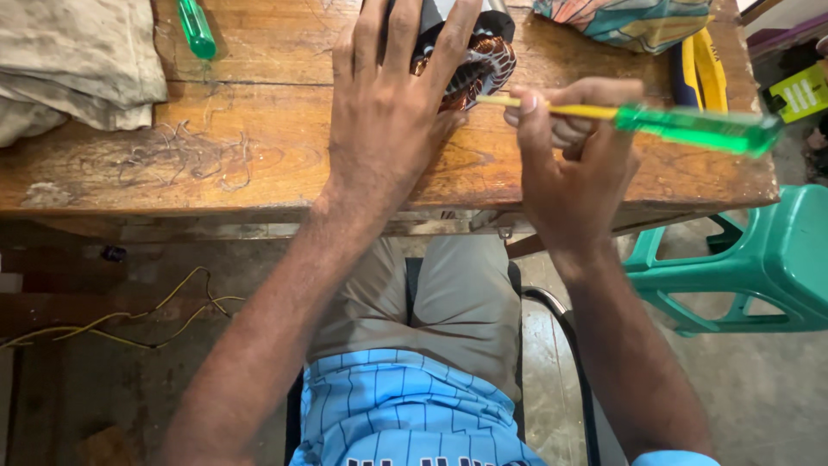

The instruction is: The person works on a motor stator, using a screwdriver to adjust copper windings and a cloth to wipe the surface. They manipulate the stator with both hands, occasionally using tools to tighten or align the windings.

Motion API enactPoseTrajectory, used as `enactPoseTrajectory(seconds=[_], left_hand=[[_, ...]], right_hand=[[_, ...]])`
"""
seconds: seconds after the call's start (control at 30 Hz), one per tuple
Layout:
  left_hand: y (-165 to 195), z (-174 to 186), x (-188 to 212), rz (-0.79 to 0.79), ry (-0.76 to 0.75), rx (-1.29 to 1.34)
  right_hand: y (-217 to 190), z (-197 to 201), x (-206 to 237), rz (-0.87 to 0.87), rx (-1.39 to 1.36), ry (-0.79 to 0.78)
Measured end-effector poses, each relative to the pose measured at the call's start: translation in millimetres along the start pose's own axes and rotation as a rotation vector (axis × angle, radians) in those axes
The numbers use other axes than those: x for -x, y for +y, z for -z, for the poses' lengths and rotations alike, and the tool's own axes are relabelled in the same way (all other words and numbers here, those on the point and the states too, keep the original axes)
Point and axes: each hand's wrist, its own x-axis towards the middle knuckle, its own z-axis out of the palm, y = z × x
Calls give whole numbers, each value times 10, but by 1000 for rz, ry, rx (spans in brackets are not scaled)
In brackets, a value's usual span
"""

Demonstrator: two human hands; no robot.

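My left hand lies spread over a motor stator with copper windings, pressing it onto the wooden table. My right hand grips a screwdriver with a green transparent handle and a yellow shaft. The shaft's tip touches the copper windings at the stator's right side. The stator's far half is hidden by my left hand and cut off by the frame's top edge.
A second green screwdriver lies at the table's back left, next to a folded beige cloth. Loose wire scraps litter the tabletop. A patterned cloth lies back right. A green plastic stool stands right; yellow wires trail on the floor.
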Motion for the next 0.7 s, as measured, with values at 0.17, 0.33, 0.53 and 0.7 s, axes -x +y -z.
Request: enactPoseTrajectory(seconds=[0.17,0.33,0.53,0.7], left_hand=[[6,-44,-13,3,7,-11],[6,-27,7,-3,14,6],[-14,-30,-21,-6,-5,13],[-82,-47,-43,-28,-28,41]], right_hand=[[126,41,-123,-174,-248,49],[244,153,-229,-343,-414,-13],[500,263,-430,-597,-709,-28],[736,292,-592,-583,-640,-193]])
